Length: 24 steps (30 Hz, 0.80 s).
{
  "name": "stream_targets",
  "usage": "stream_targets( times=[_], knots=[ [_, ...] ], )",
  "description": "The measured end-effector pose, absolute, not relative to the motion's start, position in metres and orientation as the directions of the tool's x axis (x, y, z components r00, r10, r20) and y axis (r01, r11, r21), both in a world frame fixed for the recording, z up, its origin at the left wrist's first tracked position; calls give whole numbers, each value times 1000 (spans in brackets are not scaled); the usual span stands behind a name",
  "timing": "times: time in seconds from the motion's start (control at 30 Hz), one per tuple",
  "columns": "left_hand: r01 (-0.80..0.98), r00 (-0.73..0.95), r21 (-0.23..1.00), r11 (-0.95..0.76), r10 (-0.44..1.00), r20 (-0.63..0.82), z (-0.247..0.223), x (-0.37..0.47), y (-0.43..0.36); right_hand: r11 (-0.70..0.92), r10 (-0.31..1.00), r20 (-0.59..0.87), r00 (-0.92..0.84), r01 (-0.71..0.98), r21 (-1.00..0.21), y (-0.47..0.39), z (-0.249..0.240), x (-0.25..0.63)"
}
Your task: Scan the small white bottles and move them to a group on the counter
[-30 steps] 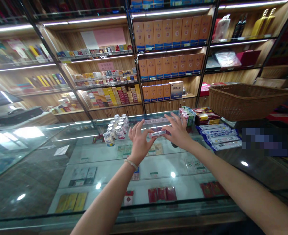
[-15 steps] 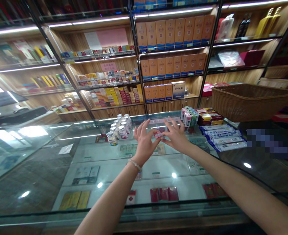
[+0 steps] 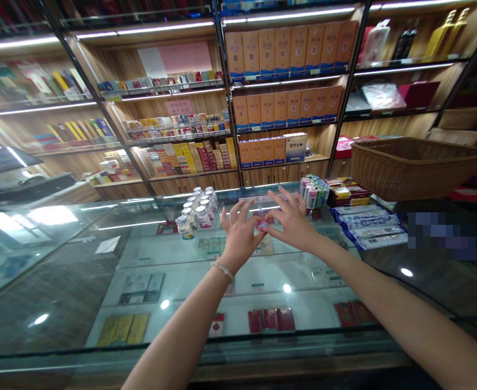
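Between my two hands, above the glass counter (image 3: 242,273), is a small pink-and-white wrapped piece (image 3: 261,225); its exact kind is too small to make out. My left hand (image 3: 238,238) pinches its left side with thumb and forefinger, the other fingers raised. On the opposite side, the thumb and forefinger of my right hand (image 3: 295,225) close on it too. White-capped small bottles (image 3: 203,215) stand in rows to the left of my hands. Beyond my right hand is a cluster of colourful cylindrical containers (image 3: 312,194).
Blue-and-white long packets (image 3: 366,225) lie on the counter at right, near red-and-yellow boxes (image 3: 347,192). A wicker basket (image 3: 409,168) stands farther right. A white paper (image 3: 108,245) lies at left. Shelves behind hold orange boxes (image 3: 282,54) and small packs.
My right hand has risen slightly and its fingers have shifted on the small piece, which shows more pink now. My left hand stays nearly in place.
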<state>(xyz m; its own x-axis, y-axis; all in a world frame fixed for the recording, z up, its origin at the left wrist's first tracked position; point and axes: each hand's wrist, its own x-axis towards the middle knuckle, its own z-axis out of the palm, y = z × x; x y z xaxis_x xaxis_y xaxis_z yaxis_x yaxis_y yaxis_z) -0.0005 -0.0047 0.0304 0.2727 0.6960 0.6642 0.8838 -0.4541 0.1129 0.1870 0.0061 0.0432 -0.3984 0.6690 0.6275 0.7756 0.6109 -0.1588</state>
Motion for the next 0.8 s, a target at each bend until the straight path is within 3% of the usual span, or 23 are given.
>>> stream_targets(
  times=[0.8],
  knots=[
    [886,270,187,-425,800,536,18,-13,12,561,736,586,-338,790,-249,22,31,196]
  ],
)
